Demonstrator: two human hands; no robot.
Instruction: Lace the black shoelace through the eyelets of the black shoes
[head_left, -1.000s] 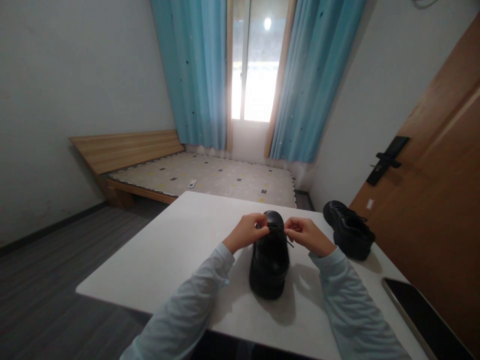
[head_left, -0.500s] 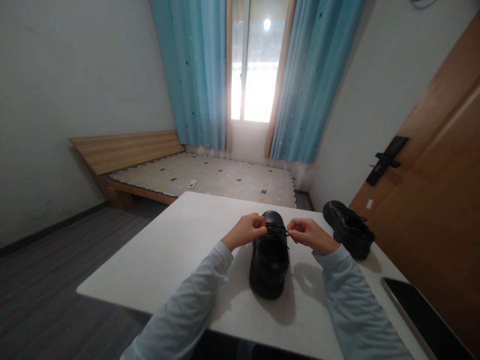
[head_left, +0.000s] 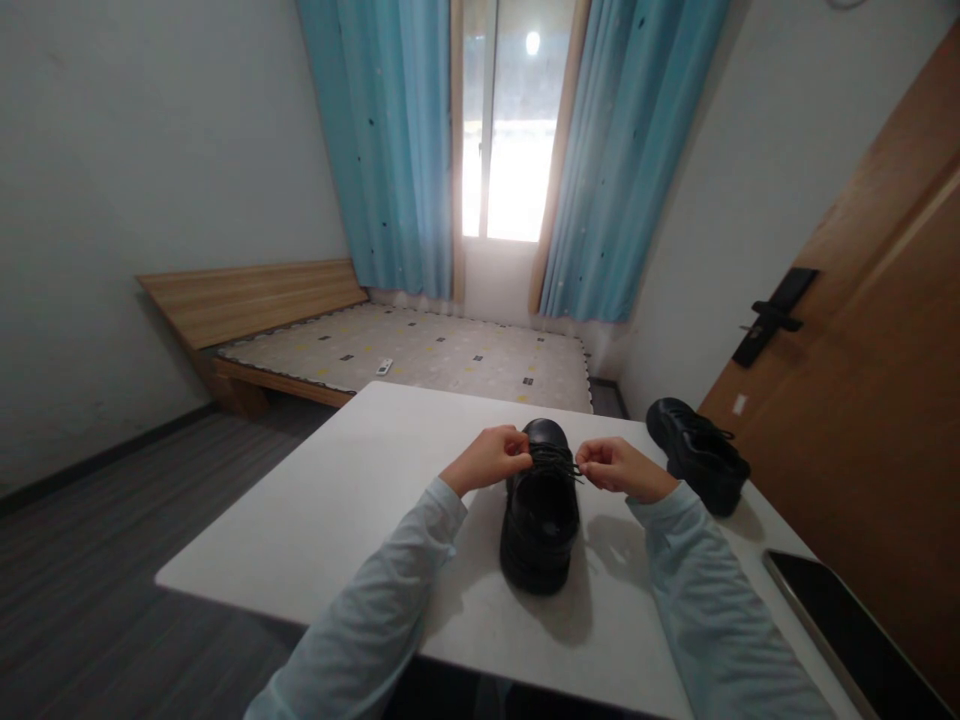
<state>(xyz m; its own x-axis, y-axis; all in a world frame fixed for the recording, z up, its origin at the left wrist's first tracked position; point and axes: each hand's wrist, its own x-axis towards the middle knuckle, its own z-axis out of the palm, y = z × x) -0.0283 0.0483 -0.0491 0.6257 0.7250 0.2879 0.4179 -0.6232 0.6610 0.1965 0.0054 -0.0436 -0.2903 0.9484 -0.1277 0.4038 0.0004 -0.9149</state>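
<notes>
A black lace-up shoe (head_left: 538, 540) stands upright on the white table (head_left: 315, 520), its toe pointing away from me. Black shoelaces (head_left: 553, 458) cross over its tongue. On the shoe's left side my left hand (head_left: 495, 455) is closed in a pinch on a lace, fingertips against the upper. My right hand (head_left: 619, 468) pinches a lace on the other side, just off the shoe's edge. A loose lace end hangs by the right fingertips. The exact lace parts inside both pinches are hidden by the fingers.
A second black shoe (head_left: 697, 455) rests at the table's right edge. Nearer me lies a dark-screened phone (head_left: 855, 630). Behind the table stands a bed (head_left: 450, 350) with a small white remote (head_left: 385, 367) on it. A wooden door (head_left: 862, 400) is close on the right.
Both hands stay almost where they were, still pinching the laces. Loose lace shows a little more beside the right fingertips. The camera view has shifted very slightly.
</notes>
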